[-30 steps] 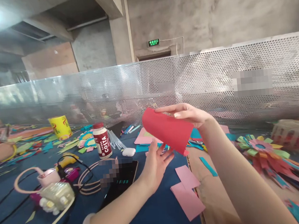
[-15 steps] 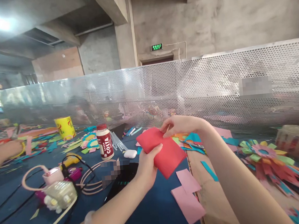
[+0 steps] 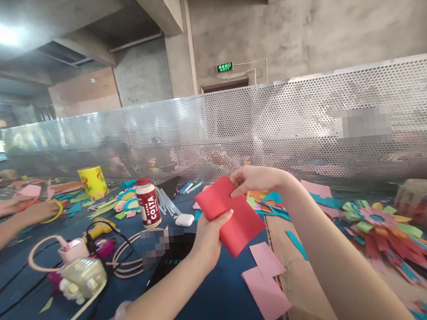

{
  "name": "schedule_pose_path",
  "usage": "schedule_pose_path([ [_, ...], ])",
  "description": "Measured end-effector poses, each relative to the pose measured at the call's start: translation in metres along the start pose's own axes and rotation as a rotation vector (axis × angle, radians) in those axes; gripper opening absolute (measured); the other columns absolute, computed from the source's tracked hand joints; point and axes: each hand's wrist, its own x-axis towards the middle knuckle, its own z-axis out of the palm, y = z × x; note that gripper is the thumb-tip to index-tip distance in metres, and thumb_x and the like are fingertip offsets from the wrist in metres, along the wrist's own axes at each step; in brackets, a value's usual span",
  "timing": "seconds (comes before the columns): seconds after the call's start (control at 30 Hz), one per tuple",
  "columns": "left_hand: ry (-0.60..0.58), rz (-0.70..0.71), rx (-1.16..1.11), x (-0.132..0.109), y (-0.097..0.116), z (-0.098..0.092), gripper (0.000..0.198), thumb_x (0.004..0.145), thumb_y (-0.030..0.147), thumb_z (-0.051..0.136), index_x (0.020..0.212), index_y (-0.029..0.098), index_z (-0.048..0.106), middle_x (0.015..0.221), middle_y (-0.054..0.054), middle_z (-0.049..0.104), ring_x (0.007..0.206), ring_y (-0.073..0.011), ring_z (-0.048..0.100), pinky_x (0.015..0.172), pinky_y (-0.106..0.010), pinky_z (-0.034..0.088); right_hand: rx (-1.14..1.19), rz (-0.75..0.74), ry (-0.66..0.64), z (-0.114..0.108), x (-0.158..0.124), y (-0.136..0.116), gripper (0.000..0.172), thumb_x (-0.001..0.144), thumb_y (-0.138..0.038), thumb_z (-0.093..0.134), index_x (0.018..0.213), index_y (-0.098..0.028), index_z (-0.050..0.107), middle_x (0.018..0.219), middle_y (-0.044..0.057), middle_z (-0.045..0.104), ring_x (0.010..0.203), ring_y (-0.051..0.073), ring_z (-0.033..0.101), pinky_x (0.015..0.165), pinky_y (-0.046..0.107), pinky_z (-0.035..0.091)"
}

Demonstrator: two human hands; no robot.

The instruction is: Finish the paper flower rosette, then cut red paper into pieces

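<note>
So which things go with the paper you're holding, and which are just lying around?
In use:
- red paper, held by left hand and right hand
- perhaps pink paper pieces

Probably just lying about:
- Costa bottle
- white case
- phone
- pink charger

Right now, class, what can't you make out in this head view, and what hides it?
All in the head view:
Red paper: its underside, turned away from the camera.
Left hand: most of its fingers, behind the red paper.
Phone: part of its screen, behind the left arm.
Co-worker: all but hands and arms, beyond the left edge.
Panel: coloured shapes seen there, too blurred to name.
</note>
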Motion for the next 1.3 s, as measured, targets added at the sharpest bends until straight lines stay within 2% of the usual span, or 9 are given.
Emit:
schedule_pose_path([
  [0.2, -0.042, -0.017, 0.030, -0.003, 0.001, 0.000, 0.040, 0.068, 0.022, 0.070, 0.104, 0.015, 0.055, 0.106, -0.012, 0.064, 0.094, -0.0259, 0.061, 0.081, -0.037, 0.048, 0.033, -0.017, 0.119, 0.002, -0.001, -0.006, 0.015, 0.072, -0.034, 0.061, 0.075, -0.019, 0.061, 0.075, 0.001, 0.062, 0.063, 0.011, 0.057, 0.060, 0.024, 0.047],
  [0.37, -0.021, -0.045, -0.007, -0.004, 0.001, 0.002, 0.038, 0.067, 0.020, 0.071, 0.102, 0.014, 0.057, 0.102, -0.012, 0.065, 0.091, -0.0256, 0.061, 0.080, -0.037, 0.048, 0.114, 0.012, 0.194, 0.002, 0.000, -0.003, 0.017, 0.069, -0.032, 0.066, 0.078, -0.018, 0.065, 0.074, 0.001, 0.063, 0.063, 0.010, 0.057, 0.059, 0.022, 0.047],
  [0.6, -0.021, -0.091, -0.056, -0.006, 0.000, 0.006, 0.045, 0.069, 0.016, 0.068, 0.112, 0.016, 0.054, 0.102, -0.010, 0.066, 0.089, -0.0222, 0.062, 0.079, -0.034, 0.048, 0.247, 0.036, 0.189, -0.001, 0.004, 0.012, 0.020, 0.068, -0.034, 0.068, 0.079, -0.018, 0.063, 0.078, 0.003, 0.065, 0.069, 0.013, 0.061, 0.061, 0.024, 0.051],
  [0.77, -0.008, -0.119, -0.023, -0.008, -0.001, 0.006, 0.036, 0.069, 0.017, 0.068, 0.103, 0.014, 0.057, 0.102, -0.012, 0.065, 0.091, -0.0252, 0.061, 0.081, -0.038, 0.047, 0.212, 0.065, 0.204, -0.004, 0.001, 0.013, 0.021, 0.070, -0.037, 0.065, 0.077, -0.018, 0.065, 0.072, 0.003, 0.065, 0.062, 0.011, 0.060, 0.058, 0.024, 0.052],
  [0.97, -0.018, -0.119, 0.018, -0.008, -0.004, 0.003, 0.030, 0.069, 0.018, 0.067, 0.097, 0.013, 0.058, 0.102, -0.013, 0.065, 0.091, -0.0267, 0.061, 0.080, -0.038, 0.047, 0.111, 0.057, 0.193, -0.007, -0.007, 0.010, 0.023, 0.074, -0.038, 0.059, 0.076, -0.017, 0.066, 0.076, 0.004, 0.066, 0.065, 0.012, 0.059, 0.056, 0.022, 0.051],
  [1.2, -0.030, -0.080, 0.103, -0.008, -0.006, 0.003, 0.029, 0.069, 0.021, 0.067, 0.096, 0.013, 0.058, 0.103, -0.014, 0.064, 0.092, -0.0269, 0.061, 0.080, -0.037, 0.047, 0.050, 0.084, 0.165, -0.009, -0.010, 0.009, 0.020, 0.076, -0.032, 0.052, 0.071, -0.016, 0.063, 0.073, 0.004, 0.064, 0.063, 0.011, 0.059, 0.054, 0.021, 0.050],
  [1.3, -0.033, -0.058, 0.142, -0.008, -0.007, 0.002, 0.028, 0.070, 0.022, 0.066, 0.097, 0.014, 0.058, 0.102, -0.013, 0.065, 0.092, -0.0274, 0.061, 0.080, -0.037, 0.046, -0.006, 0.120, 0.194, -0.008, -0.010, 0.004, 0.016, 0.073, -0.026, 0.050, 0.069, -0.016, 0.061, 0.070, 0.003, 0.063, 0.062, 0.012, 0.059, 0.053, 0.021, 0.050],
])
